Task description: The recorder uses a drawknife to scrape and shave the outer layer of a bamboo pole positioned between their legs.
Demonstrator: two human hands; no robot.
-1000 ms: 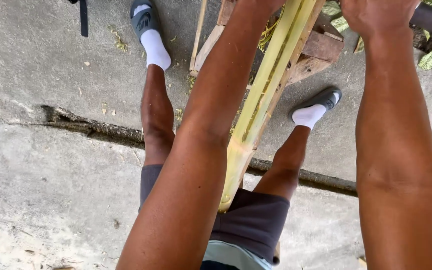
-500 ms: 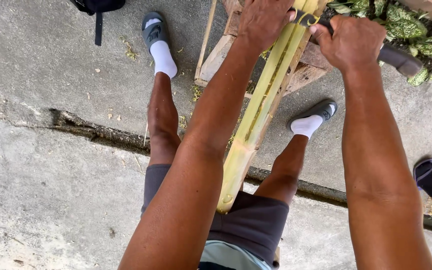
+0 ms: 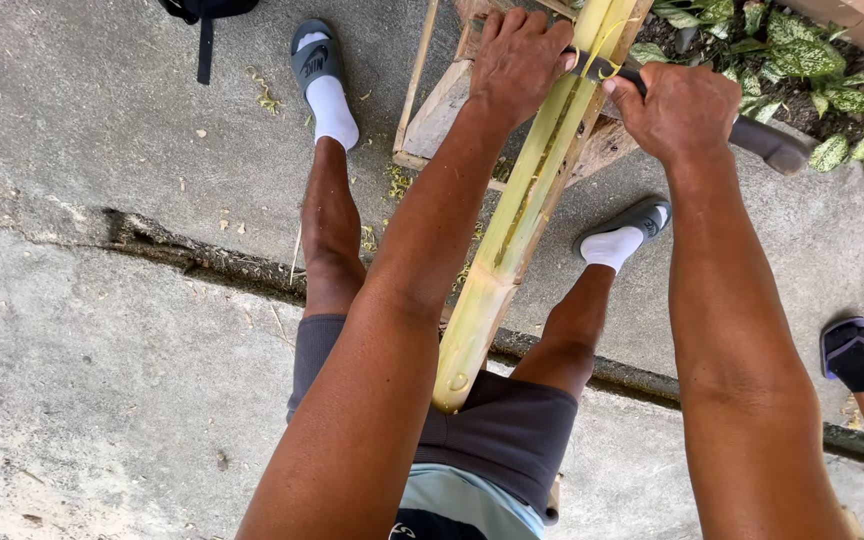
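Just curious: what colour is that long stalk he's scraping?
Pale yellow-green, seen in the head view: the long stalk.

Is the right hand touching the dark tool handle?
Touching. The head view shows the right hand closed around the dark tool handle, which sticks out past the fist.

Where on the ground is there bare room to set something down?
The wide concrete left of the left leg, below the crack, is bare. So is the strip above the crack, apart from scattered shavings. It is crowded around the bamboo stalk, wooden frame, both hands and the plants.
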